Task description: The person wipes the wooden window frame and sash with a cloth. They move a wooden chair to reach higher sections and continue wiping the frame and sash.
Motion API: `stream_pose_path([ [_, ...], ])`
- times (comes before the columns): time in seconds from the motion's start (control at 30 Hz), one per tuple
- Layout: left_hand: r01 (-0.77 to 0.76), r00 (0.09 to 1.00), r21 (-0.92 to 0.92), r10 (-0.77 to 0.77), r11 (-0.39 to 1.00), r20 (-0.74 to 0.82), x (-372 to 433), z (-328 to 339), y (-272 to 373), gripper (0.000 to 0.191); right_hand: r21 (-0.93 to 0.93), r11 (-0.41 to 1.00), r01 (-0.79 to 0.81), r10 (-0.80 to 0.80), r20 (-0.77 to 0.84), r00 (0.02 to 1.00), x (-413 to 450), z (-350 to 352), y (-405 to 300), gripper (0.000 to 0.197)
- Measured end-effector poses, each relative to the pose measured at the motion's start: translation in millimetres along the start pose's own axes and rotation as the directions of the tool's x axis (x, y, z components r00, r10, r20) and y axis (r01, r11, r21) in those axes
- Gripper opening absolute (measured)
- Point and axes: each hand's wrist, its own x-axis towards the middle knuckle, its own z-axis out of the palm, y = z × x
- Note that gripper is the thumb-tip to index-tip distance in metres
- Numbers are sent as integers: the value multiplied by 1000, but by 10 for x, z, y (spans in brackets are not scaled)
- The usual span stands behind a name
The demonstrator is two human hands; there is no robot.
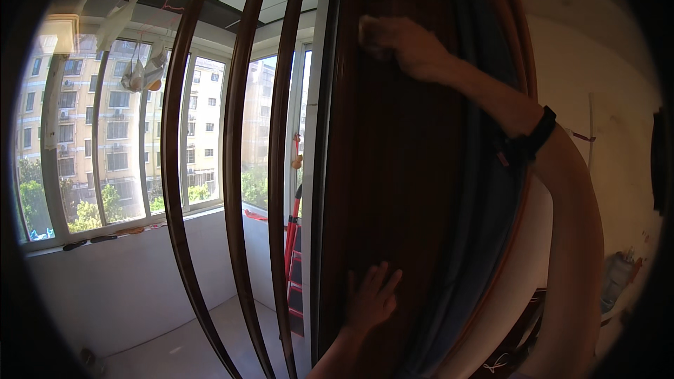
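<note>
A tall dark wooden panel (400,179) stands upright before me. High on it is my right hand (416,47), blurred and curled around what looks like a small crumpled cloth (369,37) against the wood. The thing in its grip is too blurred to name surely. A black band (542,134) circles my right wrist. Lower down, my left hand (371,295) rests on the same panel with its fingers apart and nothing in it. Along the panel's right side hangs a dark blue curtain (474,210).
Left of the panel run upright dark wooden bars (231,142). Behind them lies a balcony with windows (121,142), a white low wall (137,279) and a red folding ladder (295,273). A clear plastic bottle (617,279) stands far right.
</note>
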Motion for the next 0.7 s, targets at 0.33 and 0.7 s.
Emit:
stream_pose_path([
  [0.33,-14,997,37,17,999,-77,-24,29,-27,47,-301,953,-17,-60,-245,968,394,-741,709,45],
  [0.7,0,998,88,5,996,-62,73,105,-61,51,-453,890,47,-76,-45,996,-310,-144,355,68],
])
